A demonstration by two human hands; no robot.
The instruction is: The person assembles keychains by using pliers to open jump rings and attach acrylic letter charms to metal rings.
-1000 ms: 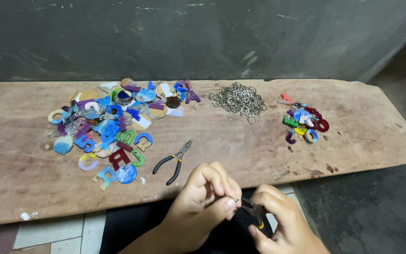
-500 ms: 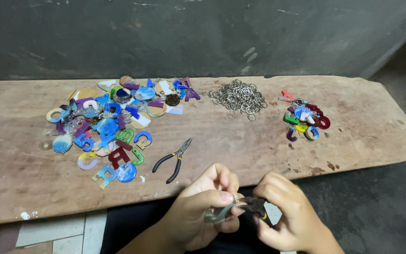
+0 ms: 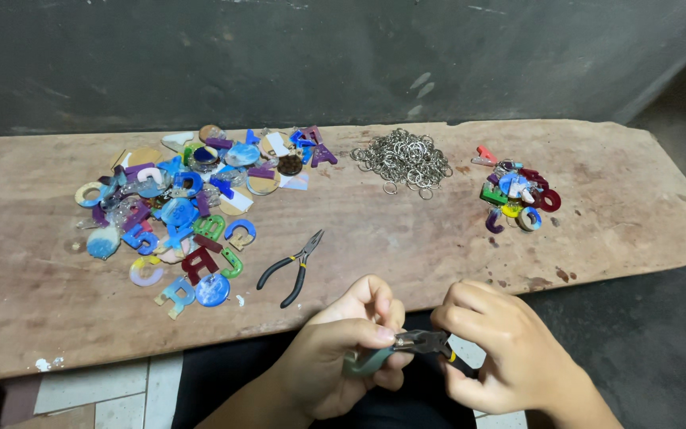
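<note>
Left hand (image 3: 343, 357) pinches grey-green resin piece (image 3: 365, 363) steady below plank edge (image 3: 438, 290); right hand (image 3: 494, 353) closed round pliers (image 3: 422, 343), nose biting piece. Spare pliers (image 3: 291, 258) lie on plank, near letter charms (image 3: 176, 206).

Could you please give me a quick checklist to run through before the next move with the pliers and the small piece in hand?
1. Left hand grips the small grey-green piece between thumb and fingers: ok.
2. Right hand holds the pliers by the handles: ok.
3. Plier tips meet the piece: they appear to touch it, but whether they hold a ring there: cannot tell.
4. Spare rings within reach: pile of metal rings lies on the wooden board: ok.
5. Second pliers lie apart on the board, clear of both hands: ok.
6. Large heap of coloured pieces and small heap stay separate: ok.
</note>
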